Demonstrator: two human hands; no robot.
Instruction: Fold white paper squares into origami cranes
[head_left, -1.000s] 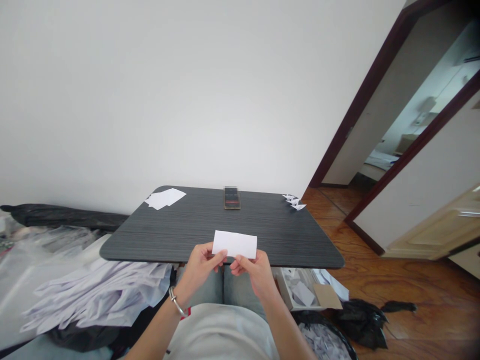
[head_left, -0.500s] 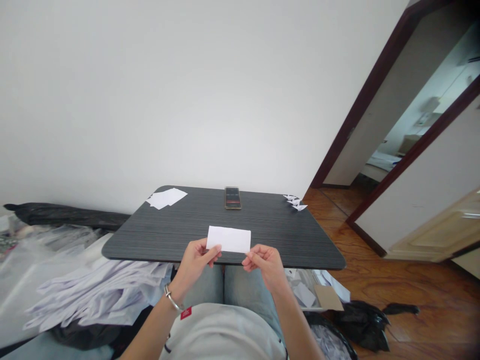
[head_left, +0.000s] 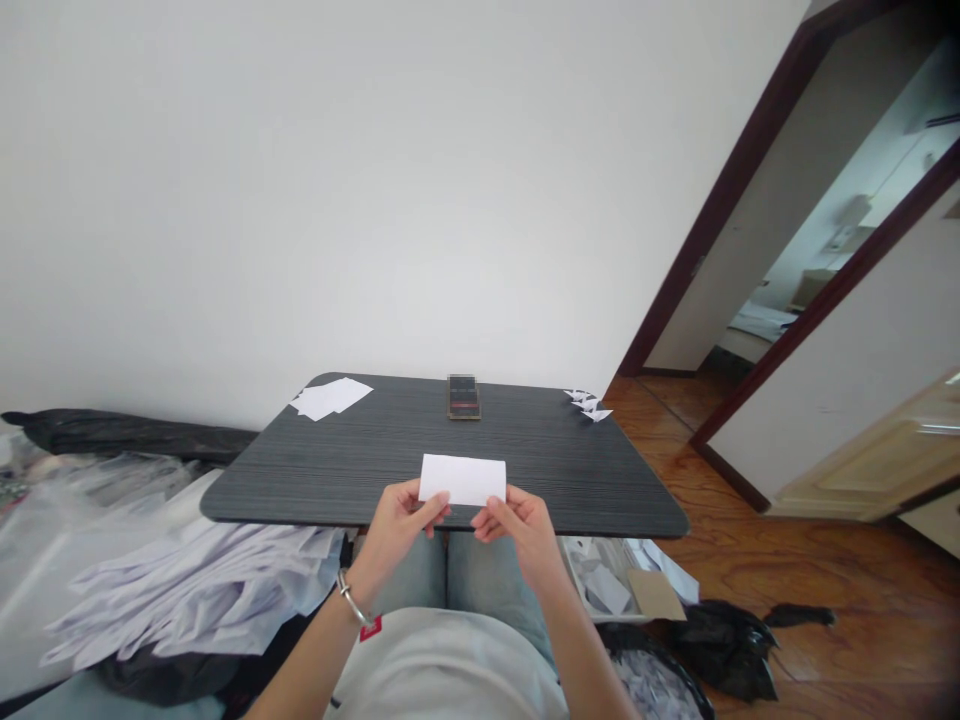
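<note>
Carefully, the left hand [head_left: 401,528] and right hand [head_left: 521,530] pinch the short ends of a white paper rectangle [head_left: 462,480] between thumbs and curled fingers, holding it over the near edge of a dark wood-grain tabletop [head_left: 337,470], with loose white sheets [head_left: 331,398] and small folded paper pieces [head_left: 589,404] lying farther off

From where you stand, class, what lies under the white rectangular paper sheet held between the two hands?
The dark grey wood-grain tabletop lies below the white paper sheet, held by left hand and right hand; the patch directly beneath is covered and cannot be seen.
</note>
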